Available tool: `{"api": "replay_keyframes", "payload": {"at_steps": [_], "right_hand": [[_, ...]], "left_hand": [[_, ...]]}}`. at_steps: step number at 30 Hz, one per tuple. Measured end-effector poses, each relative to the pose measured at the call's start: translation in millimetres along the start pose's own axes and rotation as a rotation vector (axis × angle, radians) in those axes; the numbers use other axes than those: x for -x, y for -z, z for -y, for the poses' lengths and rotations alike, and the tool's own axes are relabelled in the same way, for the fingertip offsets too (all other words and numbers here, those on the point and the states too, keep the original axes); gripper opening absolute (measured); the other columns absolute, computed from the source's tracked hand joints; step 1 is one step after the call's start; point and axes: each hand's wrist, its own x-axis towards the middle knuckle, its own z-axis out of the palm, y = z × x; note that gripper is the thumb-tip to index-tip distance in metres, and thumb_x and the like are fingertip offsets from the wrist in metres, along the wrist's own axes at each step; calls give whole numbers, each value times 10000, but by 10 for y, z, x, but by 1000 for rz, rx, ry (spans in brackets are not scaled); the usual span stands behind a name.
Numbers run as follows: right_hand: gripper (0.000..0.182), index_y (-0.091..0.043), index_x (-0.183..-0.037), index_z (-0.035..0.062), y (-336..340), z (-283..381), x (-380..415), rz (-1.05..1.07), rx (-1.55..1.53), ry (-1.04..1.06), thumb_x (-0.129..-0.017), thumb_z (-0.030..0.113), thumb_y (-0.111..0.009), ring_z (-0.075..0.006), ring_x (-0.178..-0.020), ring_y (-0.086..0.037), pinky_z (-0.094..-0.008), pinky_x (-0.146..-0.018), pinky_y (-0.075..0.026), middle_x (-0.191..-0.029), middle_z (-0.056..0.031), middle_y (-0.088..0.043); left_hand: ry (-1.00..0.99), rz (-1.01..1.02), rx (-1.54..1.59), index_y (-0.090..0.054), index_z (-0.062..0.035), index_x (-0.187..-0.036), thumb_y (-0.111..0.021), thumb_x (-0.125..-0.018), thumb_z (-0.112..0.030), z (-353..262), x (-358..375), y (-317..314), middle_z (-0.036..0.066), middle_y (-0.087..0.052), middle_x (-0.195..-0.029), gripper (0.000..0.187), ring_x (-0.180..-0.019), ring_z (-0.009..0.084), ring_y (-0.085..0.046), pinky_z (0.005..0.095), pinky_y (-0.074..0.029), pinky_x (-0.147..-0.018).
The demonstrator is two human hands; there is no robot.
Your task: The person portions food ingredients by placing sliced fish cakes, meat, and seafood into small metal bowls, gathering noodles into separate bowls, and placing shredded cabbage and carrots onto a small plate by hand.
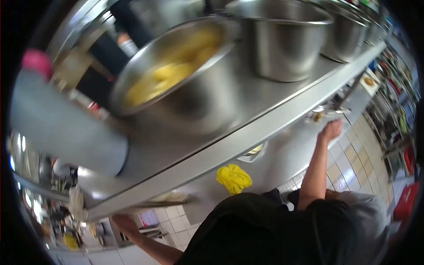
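My right hand [331,130] is closed at the far right part of the lower steel counter [282,154], close to some shiny metal items [331,110]. What its fingers hold, if anything, I cannot make out. My left hand [123,224] hangs at the lower left, below the end of the raised steel shelf [251,119]. Its fingers are blurred. On the lower counter in front of me lies a crumpled yellow cloth [234,179]. Behind it a white dish [247,158] with pale food sits partly under the shelf.
Atop the shelf stand a wide steel pot [207,106] with yellow pieces inside, another steel pot [282,53], more pots behind, and a grey cylinder [66,119] with a pink top. Crowded racks [393,84] and a red container [405,201] line the right side.
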Motion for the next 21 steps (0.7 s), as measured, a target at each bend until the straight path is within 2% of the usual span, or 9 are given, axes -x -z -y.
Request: {"api": "replay_keyframes", "payload": {"at_steps": [3,6,7,9,11,12,14,18,21], "right_hand": [[207,-582,-1108,50,86,213,380,184,143,-217,-946,118,-472,-77,-642,-487,-184,-606,-439,-867,-52,-609],[395,-493,-1250,41,1,510,806,406,10,-34,-871,88,-596,-176,-932,-594,-240,-780,-495,-1212,-103,-546],[436,-515,-1284,43,67,435,841,437,195,87,-867,83,-632,-170,-994,-581,-254,-817,-479,-1177,-76,-575],[374,-549,-1240,29,135,730,1130,462,121,-133,-887,114,-635,-146,-1001,-588,-272,-892,-445,-1115,-75,-621],[267,-595,-1131,4,339,738,1336,438,32,-196,-915,159,-617,-137,-971,-600,-276,-879,-452,-1034,-69,-652],[220,-606,-1066,-1,486,746,1450,393,68,-228,-927,171,-603,-136,-923,-609,-273,-857,-458,-1001,-71,-658],[197,-615,-968,-6,929,743,1590,335,194,-325,-948,186,-576,-127,-804,-614,-266,-770,-475,-930,-79,-661],[173,-608,-932,10,1956,720,1793,184,235,-689,-964,155,-519,-103,-602,-574,-258,-552,-464,-833,-82,-635],[155,-603,-897,29,2617,355,1769,9,326,-548,-944,146,-514,-128,-537,-583,-290,-478,-466,-781,-65,-640]], "left_hand": [[-97,34,-169,-459,-26,-1234,-495,-959,-243,-444,166,-436,-1,-483,-903,352,-814,87,-430,271,-368,-732],[79,227,-278,-370,-21,-1355,-540,-931,-115,-153,-294,415,49,-531,-1116,467,-981,110,-471,260,-383,-843],[97,288,-302,-333,-21,-1380,-516,-936,-160,-87,-403,498,88,-532,-1203,500,-1076,145,-490,300,-392,-914],[-4,212,86,-325,-24,-1390,-496,-951,-280,-234,-60,-112,120,-481,-1323,536,-1192,218,-472,360,-374,-1004],[-42,353,-181,-305,-27,-1409,-484,-947,-358,-62,-316,112,126,-435,-1379,595,-1245,249,-433,383,-344,-1049],[-118,437,-433,-286,-31,-1427,-473,-943,-437,28,-468,100,133,-389,-1434,659,-1298,280,-394,407,-314,-1094],[358,190,190,-243,-57,-1461,-444,-929,-548,-94,-366,-297,126,-353,-1460,751,-1298,325,-377,467,-310,-1101],[203,376,-45,-239,-62,-1464,-440,-927,-559,29,-273,-1044,126,-351,-1461,759,-1295,328,-380,476,-313,-1096],[100,521,-159,-237,-66,-1466,-437,-925,-567,169,-130,-1774,126,-350,-1462,764,-1292,331,-381,482,-316,-1093]]}}
